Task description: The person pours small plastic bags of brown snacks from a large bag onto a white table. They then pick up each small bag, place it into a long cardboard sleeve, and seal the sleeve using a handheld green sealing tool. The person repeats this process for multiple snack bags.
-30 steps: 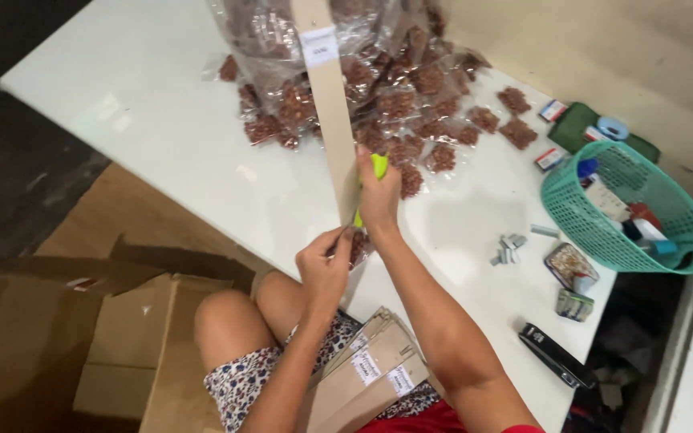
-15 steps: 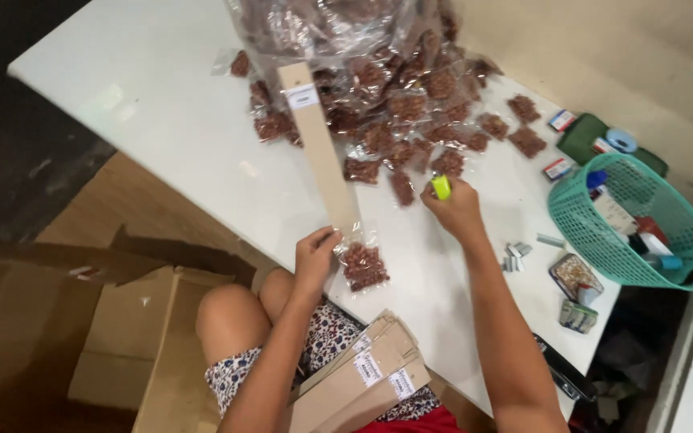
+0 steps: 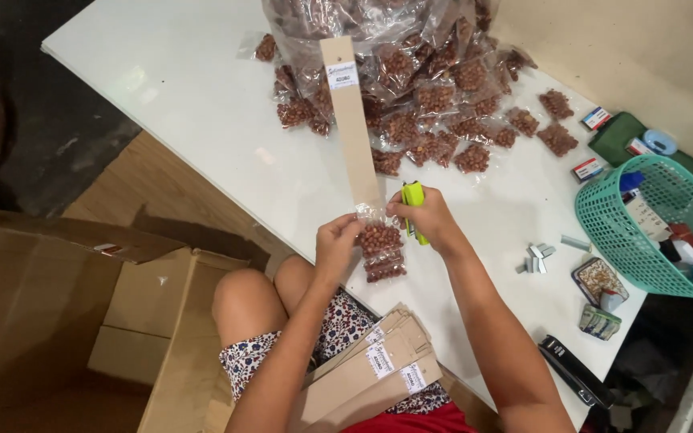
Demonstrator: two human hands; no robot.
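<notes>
Left hand [image 3: 337, 240] pinches a small nut packet [image 3: 380, 240] against the cardboard strip [image 3: 354, 128], right hand [image 3: 431, 218] has its grip clenched round a yellow-green stapler [image 3: 414, 200] on the white worktop [image 3: 202, 120].

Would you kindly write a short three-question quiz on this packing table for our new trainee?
1. True or false: the right hand holds a yellow-green stapler.
2. What does the left hand pinch? A) a small bag of nuts at the end of the cardboard strip; B) the green basket; C) the black stapler.
3. Where does the spare stack of strips lie?

Key:
1. True.
2. A.
3. On the person's lap, at the table edge.
</notes>
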